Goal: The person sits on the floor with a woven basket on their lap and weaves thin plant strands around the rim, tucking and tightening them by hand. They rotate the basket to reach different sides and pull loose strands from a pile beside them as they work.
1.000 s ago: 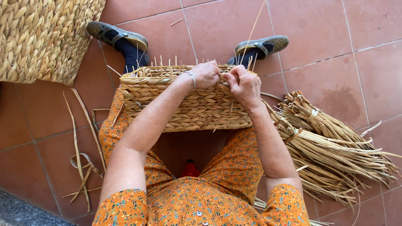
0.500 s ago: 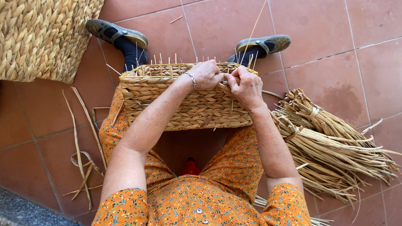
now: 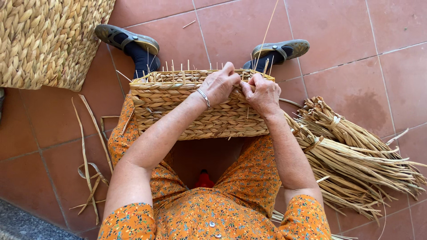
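Observation:
A half-woven straw basket (image 3: pixel 178 111) rests on my lap, thin upright stakes sticking out along its far rim. My left hand (image 3: pixel 219 84), with a silver bracelet on the wrist, pinches the woven strand at the rim. My right hand (image 3: pixel 263 94) sits right beside it, fingers closed on the same rim weave. A long thin straw (image 3: pixel 270 22) rises from between the hands toward the top of the view. Both hands touch the basket's far edge near its right end.
A large finished braided basket (image 3: pixel 44 40) stands at the upper left. Bundles of dried straw (image 3: pixel 356 155) lie on the tile floor at my right. Loose straw strips (image 3: pixel 89 169) lie at my left. My feet in grey shoes (image 3: pixel 129 38) rest beyond the basket.
Both hands have stayed at the rim with small finger shifts. The basket has tilted slightly on my lap.

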`<state>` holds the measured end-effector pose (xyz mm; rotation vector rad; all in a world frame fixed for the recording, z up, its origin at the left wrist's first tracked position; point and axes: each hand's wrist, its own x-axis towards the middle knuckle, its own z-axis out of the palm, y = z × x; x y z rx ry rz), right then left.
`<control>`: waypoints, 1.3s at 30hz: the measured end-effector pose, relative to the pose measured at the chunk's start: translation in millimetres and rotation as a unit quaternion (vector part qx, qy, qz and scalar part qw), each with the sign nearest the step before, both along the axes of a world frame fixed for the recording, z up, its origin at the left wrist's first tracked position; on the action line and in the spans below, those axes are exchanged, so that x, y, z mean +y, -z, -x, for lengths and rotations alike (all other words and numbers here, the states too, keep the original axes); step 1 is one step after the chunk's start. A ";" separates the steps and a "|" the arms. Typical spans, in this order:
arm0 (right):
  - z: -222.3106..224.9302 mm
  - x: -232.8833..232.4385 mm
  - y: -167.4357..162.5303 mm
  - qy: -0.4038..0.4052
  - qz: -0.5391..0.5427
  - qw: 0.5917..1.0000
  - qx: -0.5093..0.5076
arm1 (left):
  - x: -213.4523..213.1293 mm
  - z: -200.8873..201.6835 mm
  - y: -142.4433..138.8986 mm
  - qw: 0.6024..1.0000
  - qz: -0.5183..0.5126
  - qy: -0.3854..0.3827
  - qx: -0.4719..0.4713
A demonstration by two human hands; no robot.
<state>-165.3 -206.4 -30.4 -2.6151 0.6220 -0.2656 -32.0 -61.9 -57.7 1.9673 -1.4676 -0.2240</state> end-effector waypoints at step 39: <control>120.6 -102.8 -27.5 0.117 -0.053 0.979 0.158 | -25.7 -15.2 -0.9 0.978 -0.201 -0.057 0.016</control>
